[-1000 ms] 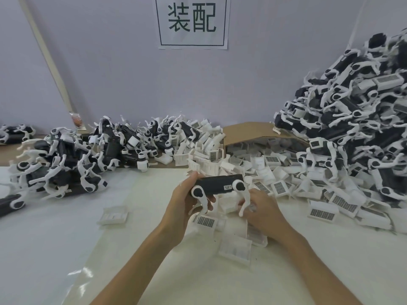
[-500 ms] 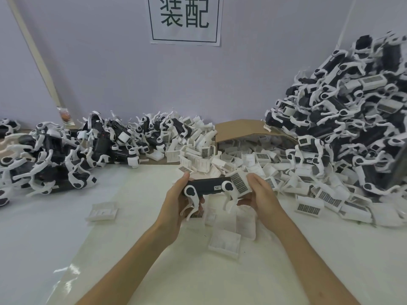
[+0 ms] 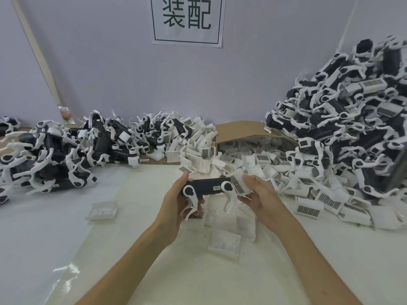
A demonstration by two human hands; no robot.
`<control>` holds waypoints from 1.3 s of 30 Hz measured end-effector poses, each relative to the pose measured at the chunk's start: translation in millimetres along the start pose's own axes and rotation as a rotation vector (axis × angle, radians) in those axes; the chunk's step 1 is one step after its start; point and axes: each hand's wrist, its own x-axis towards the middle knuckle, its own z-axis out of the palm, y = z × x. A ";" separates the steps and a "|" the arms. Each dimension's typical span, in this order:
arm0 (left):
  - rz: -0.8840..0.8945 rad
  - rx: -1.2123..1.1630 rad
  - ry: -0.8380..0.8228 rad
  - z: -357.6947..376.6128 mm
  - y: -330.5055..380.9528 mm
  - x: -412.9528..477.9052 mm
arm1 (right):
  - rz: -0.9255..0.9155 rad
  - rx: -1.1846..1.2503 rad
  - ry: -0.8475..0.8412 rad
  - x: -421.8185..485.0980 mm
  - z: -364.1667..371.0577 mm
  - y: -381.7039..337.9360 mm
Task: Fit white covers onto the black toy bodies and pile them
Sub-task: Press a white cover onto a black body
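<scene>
From the head view, the black toy body (image 3: 206, 187) is held up over the table (image 3: 220, 282), between the two hands and in front of the person. The left hand (image 3: 176, 208) grips its left end: the thumb lies over the top edge and the other fingers curl under, their tips showing below the front leg. The right hand (image 3: 258, 198) pinches a white cover (image 3: 240, 183) at the body's right end, thumb above and curled fingers beneath. The cover touches that end, its gridded face turned toward the camera; whether it is fully seated cannot be told.

The body's long axis runs level from left to right. Its side with a small white label faces the camera, and its white legs hang down toward the table.

Behind the body and to its right spreads a heap of loose covers (image 3: 242, 164), spilling from a cardboard box (image 3: 242, 130) that lies on its side. Further right of the body rises a tall pile of finished toys (image 3: 352, 128). Well to the left of the body lies a lower pile of toy bodies (image 3: 55, 159). A single cover (image 3: 102, 210) lies left of the body, and several more lie beneath and just before it, the nearest one (image 3: 224, 243) toward the person. On the wall above the body hangs a paper sign (image 3: 188, 19).
</scene>
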 end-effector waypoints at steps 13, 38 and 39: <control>0.001 -0.001 -0.007 -3.0 -0.6 2.8 | 0.032 0.015 0.066 -2.3 1.8 0.0; 0.037 0.162 -0.139 2.6 -3.5 -3.7 | 0.120 0.052 0.260 2.5 -1.4 -1.1; 0.038 0.160 -0.146 2.7 -3.5 -3.9 | 0.103 0.030 0.257 2.9 -0.7 -0.2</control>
